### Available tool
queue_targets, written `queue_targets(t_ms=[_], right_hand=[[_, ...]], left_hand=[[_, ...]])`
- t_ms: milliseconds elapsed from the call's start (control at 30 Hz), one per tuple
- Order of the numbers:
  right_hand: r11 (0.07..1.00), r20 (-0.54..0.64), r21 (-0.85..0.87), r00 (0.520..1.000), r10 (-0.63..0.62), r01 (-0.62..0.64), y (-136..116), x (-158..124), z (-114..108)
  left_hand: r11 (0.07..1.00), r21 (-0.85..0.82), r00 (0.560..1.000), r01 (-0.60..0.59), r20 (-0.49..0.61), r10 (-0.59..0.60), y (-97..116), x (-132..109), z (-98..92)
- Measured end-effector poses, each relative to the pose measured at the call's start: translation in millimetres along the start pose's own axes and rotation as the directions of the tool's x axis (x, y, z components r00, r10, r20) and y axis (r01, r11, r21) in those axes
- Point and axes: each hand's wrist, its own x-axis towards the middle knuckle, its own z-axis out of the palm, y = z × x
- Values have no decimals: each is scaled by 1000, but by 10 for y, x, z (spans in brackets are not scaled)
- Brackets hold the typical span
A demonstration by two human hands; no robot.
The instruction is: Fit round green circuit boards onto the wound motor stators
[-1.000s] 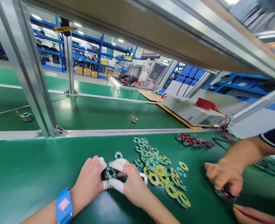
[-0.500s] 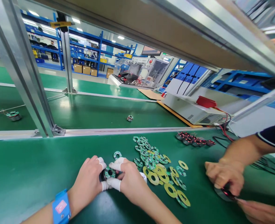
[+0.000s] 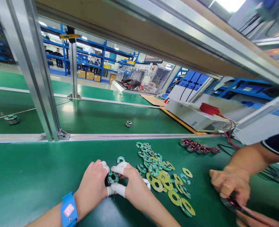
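My left hand (image 3: 94, 179), with white finger cots and a blue wrist strap (image 3: 69, 209), is closed around a dark motor stator (image 3: 107, 180); most of the part is hidden by the fingers. On top of it sits a green ring-shaped circuit board (image 3: 113, 177). My right hand (image 3: 136, 186), also in finger cots, pinches the edge of this board between thumb and finger. Just beyond my fingers lies a loose green ring board (image 3: 120, 160). A white round piece (image 3: 147, 183) shows partly behind my right hand.
Right of my hands spread green ring boards (image 3: 153, 170) and yellow rings (image 3: 157, 185). Several wound stators (image 3: 198, 146) stand in a row farther back. A co-worker's hands (image 3: 234, 184) work on a dark part at right. A metal post (image 3: 38, 78) rises at left.
The view has shifted slightly. My hands stay together on the stator and board, the right fingers a little more spread around the board. The co-worker's lower hand has moved.
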Motion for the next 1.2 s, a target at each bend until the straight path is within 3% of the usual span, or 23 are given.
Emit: queue_targets(t_ms=[133,267,500,633,900,1200], right_hand=[[974,-56,220,996,76,-62,106,4,-79],[947,-126,268,968,217,-178,130,46,-87],[986,-197,82,968,156,-142,60,68,38],[992,-226,-26,968,112,-121,58,78,69],[941,-207,-336,978,-24,-48,0,58,69],[935,-181,-354,981,-68,0,59,34,94]], left_hand=[[1000,10,1000,-27,5,27,14,5,-34],[1000,6,1000,-23,17,23,32,1,-73],[978,-198,997,71,-8,-74,82,-60,-178],[951,-309,998,-4,-59,-15,79,-70,-166],[967,-253,999,-19,-36,10,58,-44,-157],[964,-265,999,-12,-43,0,92,-31,-192]])
